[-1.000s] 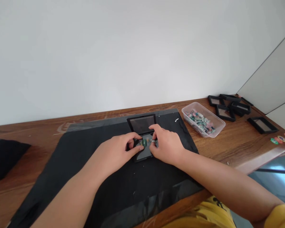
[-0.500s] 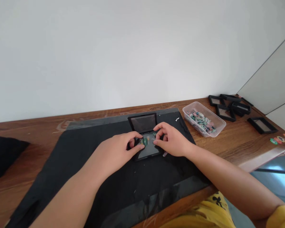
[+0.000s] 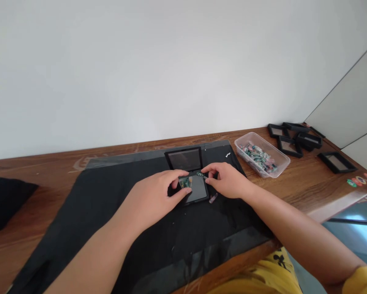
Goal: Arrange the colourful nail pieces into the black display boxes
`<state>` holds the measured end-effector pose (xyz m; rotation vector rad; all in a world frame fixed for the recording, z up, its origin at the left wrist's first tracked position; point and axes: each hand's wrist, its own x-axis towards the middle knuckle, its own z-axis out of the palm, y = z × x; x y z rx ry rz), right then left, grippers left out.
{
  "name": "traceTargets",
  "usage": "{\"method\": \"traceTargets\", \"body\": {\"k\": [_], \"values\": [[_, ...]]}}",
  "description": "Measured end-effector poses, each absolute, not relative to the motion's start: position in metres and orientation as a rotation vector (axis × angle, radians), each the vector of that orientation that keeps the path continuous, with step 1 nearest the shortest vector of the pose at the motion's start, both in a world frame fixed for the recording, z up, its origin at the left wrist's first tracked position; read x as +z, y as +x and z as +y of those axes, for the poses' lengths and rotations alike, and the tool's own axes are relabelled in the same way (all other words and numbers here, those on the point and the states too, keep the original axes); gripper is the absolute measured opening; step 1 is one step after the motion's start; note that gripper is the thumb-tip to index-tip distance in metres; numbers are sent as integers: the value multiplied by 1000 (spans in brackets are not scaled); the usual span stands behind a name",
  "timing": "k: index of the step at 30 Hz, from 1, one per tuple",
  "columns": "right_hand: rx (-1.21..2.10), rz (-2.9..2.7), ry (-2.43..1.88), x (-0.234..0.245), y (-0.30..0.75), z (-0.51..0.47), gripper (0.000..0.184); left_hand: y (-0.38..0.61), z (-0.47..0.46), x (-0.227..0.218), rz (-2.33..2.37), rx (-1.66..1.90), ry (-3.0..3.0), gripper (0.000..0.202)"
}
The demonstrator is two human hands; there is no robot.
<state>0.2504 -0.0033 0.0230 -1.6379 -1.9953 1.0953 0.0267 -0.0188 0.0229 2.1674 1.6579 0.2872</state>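
A small black display case [image 3: 198,192] lies open on the black mat [image 3: 110,212], its lid [image 3: 185,159] tilted up at the back. Several small green stones [image 3: 185,182] rest on its clear film. My left hand [image 3: 154,196] curls over the case's left edge, thumb and fingers pinched near the stones. My right hand [image 3: 227,179] sits at the case's right edge, its fingertips pinched on a small green stone [image 3: 201,174]. A pale bit [image 3: 213,198] lies on the mat just right of the case.
A clear plastic tub [image 3: 261,154] of coloured stones stands to the right on the wooden table [image 3: 48,171]. Several black frames [image 3: 296,139] lie further right. A dark object [image 3: 5,200] sits at the left edge. Stickers [image 3: 359,179] are near the right edge.
My right hand has drawn back to the right, off the middle of the case, uncovering its film. The left hand has stayed at the case's left side.
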Motion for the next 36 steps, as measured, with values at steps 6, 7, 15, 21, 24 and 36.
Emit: {"method": "traceTargets", "body": {"k": [6, 7, 15, 21, 24, 36], "values": [[1213, -2009, -1617, 24, 250, -3, 25, 26, -18, 20, 1647, 335, 2196, 49], [1231, -2006, -1610, 24, 250, -3, 25, 26, -18, 19, 1641, 342, 2201, 48], [1212, -2022, -1545, 24, 246, -6, 26, 25, -19, 21, 1649, 318, 2204, 51], [1334, -1823, -1489, 22, 244, -7, 25, 19, -16, 21, 1770, 198, 2186, 49], [1279, -1816, -1458, 19, 243, -4, 20, 16, -14, 19, 1764, 165, 2188, 46], [1052, -1938, -1520, 11, 242, 7, 25, 15, -13, 18, 1745, 214, 2208, 39]]}}
